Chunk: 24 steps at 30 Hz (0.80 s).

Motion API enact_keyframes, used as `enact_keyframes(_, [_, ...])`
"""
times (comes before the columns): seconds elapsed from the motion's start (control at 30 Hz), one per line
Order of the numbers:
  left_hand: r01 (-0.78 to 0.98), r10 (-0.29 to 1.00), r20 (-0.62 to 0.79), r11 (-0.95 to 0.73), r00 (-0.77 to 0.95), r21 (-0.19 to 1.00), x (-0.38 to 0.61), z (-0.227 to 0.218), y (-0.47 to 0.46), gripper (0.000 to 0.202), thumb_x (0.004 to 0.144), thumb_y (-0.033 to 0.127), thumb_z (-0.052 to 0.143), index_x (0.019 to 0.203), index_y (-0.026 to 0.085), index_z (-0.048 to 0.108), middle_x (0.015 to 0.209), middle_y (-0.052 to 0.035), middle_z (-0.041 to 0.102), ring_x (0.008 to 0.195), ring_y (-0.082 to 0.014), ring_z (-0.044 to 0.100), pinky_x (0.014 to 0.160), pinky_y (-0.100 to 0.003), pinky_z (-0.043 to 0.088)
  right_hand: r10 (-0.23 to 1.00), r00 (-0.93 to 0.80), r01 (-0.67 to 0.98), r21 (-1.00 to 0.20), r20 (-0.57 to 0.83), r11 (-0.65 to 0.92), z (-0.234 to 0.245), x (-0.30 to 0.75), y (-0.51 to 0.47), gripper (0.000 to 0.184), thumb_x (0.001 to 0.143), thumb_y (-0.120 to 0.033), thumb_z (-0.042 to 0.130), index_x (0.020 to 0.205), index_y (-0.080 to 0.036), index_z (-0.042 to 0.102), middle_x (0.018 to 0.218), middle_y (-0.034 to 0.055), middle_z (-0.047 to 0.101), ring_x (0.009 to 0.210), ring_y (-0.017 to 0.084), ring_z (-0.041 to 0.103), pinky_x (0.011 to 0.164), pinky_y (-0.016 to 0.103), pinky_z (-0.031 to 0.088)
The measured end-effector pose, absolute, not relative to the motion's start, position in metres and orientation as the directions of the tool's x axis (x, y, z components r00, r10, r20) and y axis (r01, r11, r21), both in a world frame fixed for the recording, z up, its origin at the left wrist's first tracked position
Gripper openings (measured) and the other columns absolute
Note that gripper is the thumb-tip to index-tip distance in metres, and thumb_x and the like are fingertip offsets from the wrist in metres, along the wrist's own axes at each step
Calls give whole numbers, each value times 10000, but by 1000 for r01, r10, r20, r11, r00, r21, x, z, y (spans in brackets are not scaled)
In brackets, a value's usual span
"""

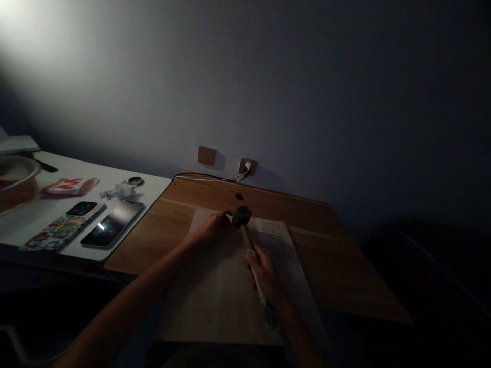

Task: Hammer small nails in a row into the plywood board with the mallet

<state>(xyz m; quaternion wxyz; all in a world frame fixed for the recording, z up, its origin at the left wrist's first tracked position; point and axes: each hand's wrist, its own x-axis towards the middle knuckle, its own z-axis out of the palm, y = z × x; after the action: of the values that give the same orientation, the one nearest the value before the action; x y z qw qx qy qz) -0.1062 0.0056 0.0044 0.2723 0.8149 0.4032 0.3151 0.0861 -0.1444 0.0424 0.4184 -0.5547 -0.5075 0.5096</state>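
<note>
In my right hand (pixel 264 271) is a mallet (pixel 241 217) with a dark, rounded head and a wooden handle, its grip partly wrapped in something pale. The fingers close around the middle of the handle. My left hand (pixel 215 227) rests over the far part of a pale wooden board (pixel 218 296), just left of the mallet head. Its thumb and forefinger are drawn together beside the head; whatever they hold, if anything, is hidden. Small dark bits (pixel 272 232) lie on the board to the right of the mallet head.
The board lies on a brown wooden table (pixel 337 276). On the white table (pixel 153 186) at left are two phones (pixel 113 225), crumpled plastic (pixel 120 190), a red-and-white packet (pixel 71 186) and a bowl (pixel 19 176). A white plug and cable (pixel 247 167) sit in the wall socket.
</note>
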Motion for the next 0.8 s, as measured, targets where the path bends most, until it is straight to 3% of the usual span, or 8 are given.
enact_keyframes(0.13, [575, 809, 393, -588, 438, 569, -105, 16, -5, 396, 798, 176, 636, 1188, 167, 573, 1138, -93, 622, 944, -175, 638, 812, -274, 513, 979, 46, 122, -972, -199, -203, 48, 111, -162, 361, 821, -553, 571, 901, -206, 513, 638, -87, 473, 364, 35, 358, 330, 167, 290])
enact_keyframes(0.2, [568, 733, 439, -680, 519, 463, -99, 28, -17, 356, 842, 242, 636, 1187, 173, 582, 1167, -100, 593, 1011, -190, 618, 863, -292, 504, 960, 94, 136, -952, -263, -274, 50, 125, -172, 386, 787, -570, 600, 897, -210, 515, 632, -88, 468, 371, 42, 370, 331, 168, 298])
enact_keyframes(0.37, [336, 367, 341, -930, 865, 150, -69, 50, -51, 273, 894, 211, 599, 1166, 224, 623, 1053, -50, 677, 1010, -197, 618, 916, -306, 464, 934, 136, 174, -920, -331, -351, 46, 141, -187, 389, 779, -580, 599, 871, -212, 508, 590, -92, 444, 385, 49, 378, 342, 164, 301])
enact_keyframes(0.5, [297, 284, 263, -955, 922, -10, -52, 49, -64, 202, 931, 157, 540, 1087, 200, 661, 929, -51, 705, 905, -198, 630, 826, -307, 465, 915, 181, 120, -916, -360, -384, 36, 141, -188, 471, 748, -569, 624, 1031, -211, 508, 623, -84, 493, 380, 56, 385, 338, 173, 301])
enact_keyframes(0.63, [338, 321, 249, -941, 914, -26, -57, 49, -64, 192, 928, 117, 511, 1008, 188, 669, 908, -50, 679, 857, -185, 618, 810, -293, 464, 925, 154, 129, -921, -347, -367, 33, 142, -188, 450, 776, -581, 598, 1011, -212, 497, 618, -90, 466, 387, 55, 381, 341, 172, 315])
enact_keyframes(0.8, [513, 531, 255, -847, 808, 137, -94, 52, -45, 225, 884, 46, 495, 938, 176, 671, 938, -55, 646, 789, -147, 615, 723, -234, 464, 922, 145, 154, -912, -359, -380, 36, 142, -190, 409, 780, -576, 596, 940, -211, 507, 600, -91, 455, 393, 53, 384, 348, 168, 321])
